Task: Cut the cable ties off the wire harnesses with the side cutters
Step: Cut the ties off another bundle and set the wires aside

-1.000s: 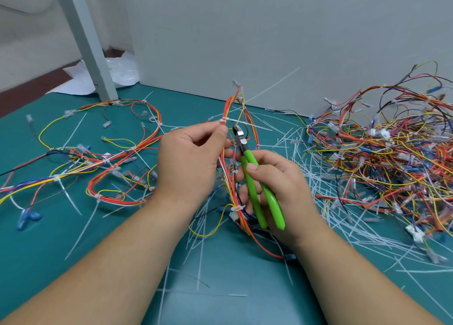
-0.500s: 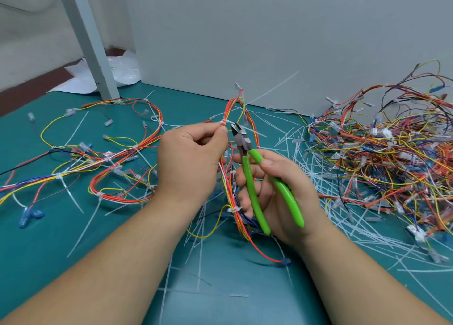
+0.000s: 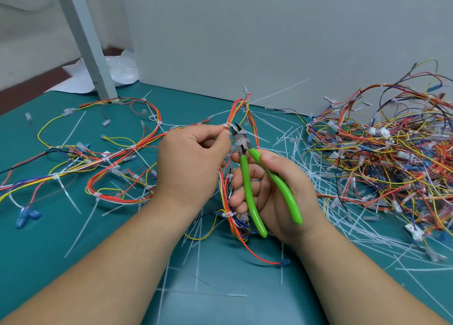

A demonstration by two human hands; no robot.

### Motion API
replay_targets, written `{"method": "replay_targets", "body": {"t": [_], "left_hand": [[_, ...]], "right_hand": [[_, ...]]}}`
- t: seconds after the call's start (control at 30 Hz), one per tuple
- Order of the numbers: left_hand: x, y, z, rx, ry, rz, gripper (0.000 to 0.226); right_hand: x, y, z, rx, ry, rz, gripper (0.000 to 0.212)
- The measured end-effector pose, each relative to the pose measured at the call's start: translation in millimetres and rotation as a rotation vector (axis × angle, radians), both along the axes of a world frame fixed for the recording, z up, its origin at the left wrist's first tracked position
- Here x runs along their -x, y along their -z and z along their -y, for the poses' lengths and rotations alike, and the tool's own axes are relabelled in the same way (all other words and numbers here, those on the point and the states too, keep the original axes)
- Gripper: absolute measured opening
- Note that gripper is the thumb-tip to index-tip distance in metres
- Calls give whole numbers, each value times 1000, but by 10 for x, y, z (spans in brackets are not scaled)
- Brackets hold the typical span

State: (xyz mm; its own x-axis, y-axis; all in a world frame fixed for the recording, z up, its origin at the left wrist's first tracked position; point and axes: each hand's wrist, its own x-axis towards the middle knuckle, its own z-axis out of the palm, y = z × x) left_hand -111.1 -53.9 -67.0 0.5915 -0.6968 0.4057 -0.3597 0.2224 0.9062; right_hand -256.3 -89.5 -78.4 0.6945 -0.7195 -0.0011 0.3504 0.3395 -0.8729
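Teal surface [image 3: 49, 263] lies strewn with snipped strips [image 3: 81, 228], and the harness pile [image 3: 382, 158] waits at far right. My left hand [image 3: 191, 163] pinches one wire harness [image 3: 236, 109] at its cable tie [image 3: 227, 125] to steady it, while my right hand [image 3: 277, 190] grips the side cutters [image 3: 245, 177], jaws parted just beside that tie.

Head-worn view, downward, close over table [image 3: 61, 226]

My cutters [image 3: 245, 177] have glossy plastic grips and a dull metal head; right of them, smooth plastic ties [image 3: 310, 172] lie on a matt mat [image 3: 49, 239].
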Motion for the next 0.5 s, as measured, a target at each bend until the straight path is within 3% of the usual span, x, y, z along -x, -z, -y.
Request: {"method": "replay_targets", "body": {"t": [0.27, 0.4, 0.5], "left_hand": [[10, -8, -11, -14, 15, 19, 18], [12, -22, -18, -25, 25, 10, 23], [11, -33, -24, -24, 29, -7, 21]], "right_hand": [[-14, -22, -19, 65, 45, -65, 47], [-20, -27, -40, 109, 69, -117, 31], [-32, -45, -50, 115, 85, -124, 30]]}}
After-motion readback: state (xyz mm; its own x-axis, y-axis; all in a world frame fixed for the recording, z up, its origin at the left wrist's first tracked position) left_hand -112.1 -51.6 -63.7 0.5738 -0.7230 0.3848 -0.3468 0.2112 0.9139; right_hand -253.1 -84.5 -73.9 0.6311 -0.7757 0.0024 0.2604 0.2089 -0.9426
